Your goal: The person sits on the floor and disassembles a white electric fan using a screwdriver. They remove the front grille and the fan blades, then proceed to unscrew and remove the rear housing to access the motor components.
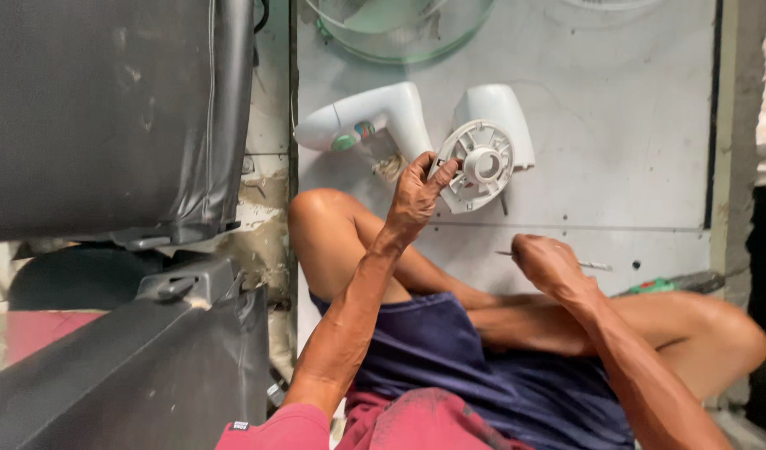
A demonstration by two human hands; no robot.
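Note:
I sit cross-legged on a grey floor. My left hand [416, 193] grips the rim of a white round fan motor housing [480, 162], which lies on the floor with its ribbed disc facing me. A white fan neck and stand piece [375, 117] with a coloured knob lies just left of the housing. My right hand [548, 263] is closed around a thin metal tool, a screwdriver [595, 265], whose shaft sticks out on both sides of my fist. The right hand hovers low over the floor, apart from the housing.
A green fan grille [400, 29] lies at the top of the floor. A black padded seat or vehicle part [108, 117] fills the left side. A green object [654, 286] lies beside my right knee. A wall edge [737, 133] runs down the right.

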